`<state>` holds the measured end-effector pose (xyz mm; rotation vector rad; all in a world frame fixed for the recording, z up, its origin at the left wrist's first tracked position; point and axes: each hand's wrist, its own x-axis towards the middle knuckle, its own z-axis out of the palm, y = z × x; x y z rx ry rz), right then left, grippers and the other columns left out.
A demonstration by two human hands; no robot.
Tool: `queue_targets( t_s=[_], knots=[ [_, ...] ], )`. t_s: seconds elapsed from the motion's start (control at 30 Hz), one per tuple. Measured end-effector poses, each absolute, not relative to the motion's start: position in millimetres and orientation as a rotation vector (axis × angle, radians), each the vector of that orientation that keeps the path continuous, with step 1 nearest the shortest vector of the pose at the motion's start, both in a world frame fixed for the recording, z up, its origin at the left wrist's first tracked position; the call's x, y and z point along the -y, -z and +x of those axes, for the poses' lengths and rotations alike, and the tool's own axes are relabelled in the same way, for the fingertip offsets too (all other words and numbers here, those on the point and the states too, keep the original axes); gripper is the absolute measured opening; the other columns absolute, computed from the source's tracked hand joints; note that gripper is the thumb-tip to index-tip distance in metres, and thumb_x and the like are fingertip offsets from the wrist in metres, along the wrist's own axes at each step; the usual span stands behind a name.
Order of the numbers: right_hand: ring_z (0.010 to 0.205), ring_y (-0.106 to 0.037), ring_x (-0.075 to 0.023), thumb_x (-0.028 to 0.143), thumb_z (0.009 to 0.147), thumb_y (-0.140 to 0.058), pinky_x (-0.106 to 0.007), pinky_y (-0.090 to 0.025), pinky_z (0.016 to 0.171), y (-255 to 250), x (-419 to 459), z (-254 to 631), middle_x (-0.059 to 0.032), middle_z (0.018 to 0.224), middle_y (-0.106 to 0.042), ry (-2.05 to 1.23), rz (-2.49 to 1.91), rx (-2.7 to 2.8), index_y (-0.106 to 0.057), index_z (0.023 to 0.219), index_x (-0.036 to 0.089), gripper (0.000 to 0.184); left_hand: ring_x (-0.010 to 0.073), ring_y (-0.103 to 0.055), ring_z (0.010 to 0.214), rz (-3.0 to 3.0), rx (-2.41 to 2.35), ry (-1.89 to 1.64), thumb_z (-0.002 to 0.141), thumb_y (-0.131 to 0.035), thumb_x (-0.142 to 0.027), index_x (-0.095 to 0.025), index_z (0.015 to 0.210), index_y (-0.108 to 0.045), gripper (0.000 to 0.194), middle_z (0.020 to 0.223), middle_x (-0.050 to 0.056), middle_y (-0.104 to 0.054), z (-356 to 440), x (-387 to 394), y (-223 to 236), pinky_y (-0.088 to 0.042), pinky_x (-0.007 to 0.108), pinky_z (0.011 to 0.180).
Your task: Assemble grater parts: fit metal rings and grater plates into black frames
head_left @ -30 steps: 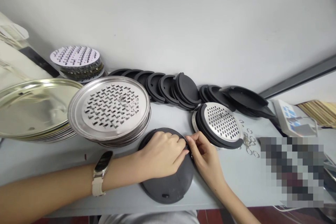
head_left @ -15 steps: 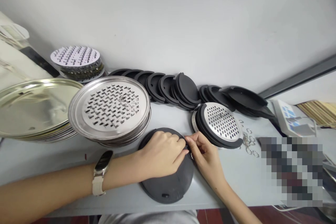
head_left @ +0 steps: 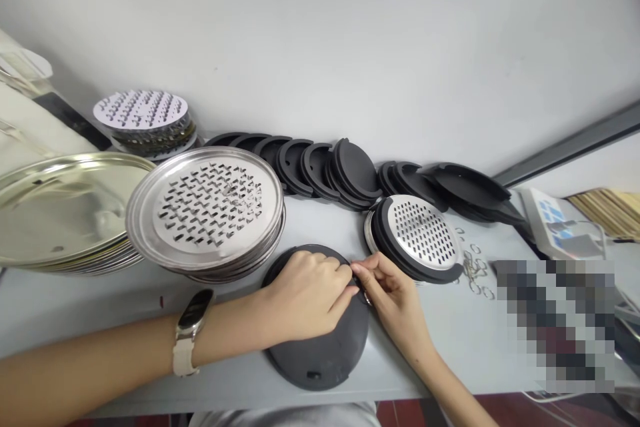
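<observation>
My left hand [head_left: 305,297] lies over a round black rubber disc [head_left: 320,357], its fingers curled to the disc's upper right rim. My right hand [head_left: 395,300] pinches that same rim, fingertips meeting those of my left hand. A small metal ring [head_left: 368,298] shows just below the pinch. Whatever the fingertips cover is hidden. Just beyond my right hand sits a perforated steel plate fitted in a black rubber ring [head_left: 415,240]. A stack of perforated steel plates [head_left: 207,210] stands beyond my left hand.
A stack of plain metal pans [head_left: 60,210] lies at the left, with a stack of white-faced perforated discs [head_left: 143,110] behind it. Black rubber rings [head_left: 320,170] lean in a row along the wall. Small metal rings [head_left: 473,267] lie scattered at the right, near a white device [head_left: 557,227].
The view has shifted slightly, and the plate stacks sit a little further left. Both hands stay at the disc's rim with no clear change in grip.
</observation>
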<state>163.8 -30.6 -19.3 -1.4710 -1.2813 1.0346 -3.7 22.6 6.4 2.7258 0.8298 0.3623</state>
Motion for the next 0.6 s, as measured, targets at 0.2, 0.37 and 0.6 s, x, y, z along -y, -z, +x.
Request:
queue_targets(
  t_s=[0.2, 0.37, 0.6],
  knots=[
    [0.060, -0.044, -0.0114, 0.036, 0.092, -0.057, -0.022, -0.034, 0.055, 19.8, 30.7, 163.4, 0.0035, 0.065, -0.048, -1.029, -1.457, 1.283, -0.054, 0.075, 0.019, 0.024, 0.0238, -0.067, 0.076, 2.666, -0.862, -0.334, 0.093, -0.044, -0.033, -0.017, 0.092, -0.066, 0.026, 0.086, 0.004, -0.071, -3.2, -25.3, -8.2, -0.050, 0.037, 0.065],
    [0.062, -0.046, -0.0118, 0.036, 0.093, -0.056, -0.022, -0.036, 0.057, 18.9, 32.3, 163.5, 0.0032, 0.067, -0.048, -1.000, -1.486, 1.326, -0.052, 0.074, 0.019, 0.026, 0.0237, -0.067, 0.078, 2.660, -0.856, -0.328, 0.092, -0.045, -0.032, -0.016, 0.093, -0.066, 0.026, 0.088, 0.004, -0.072, -3.2, -25.7, -9.4, -0.050, 0.036, 0.066],
    [0.062, -0.044, -0.0114, 0.036, 0.093, -0.054, -0.022, -0.035, 0.057, 17.6, 31.3, 163.2, 0.0038, 0.066, -0.045, -0.989, -1.484, 1.363, -0.050, 0.072, 0.019, 0.028, 0.0251, -0.068, 0.078, 2.636, -0.872, -0.324, 0.092, -0.046, -0.033, -0.018, 0.095, -0.067, 0.026, 0.086, 0.005, -0.072, -2.5, -25.0, -8.0, -0.050, 0.037, 0.065]
  ],
)
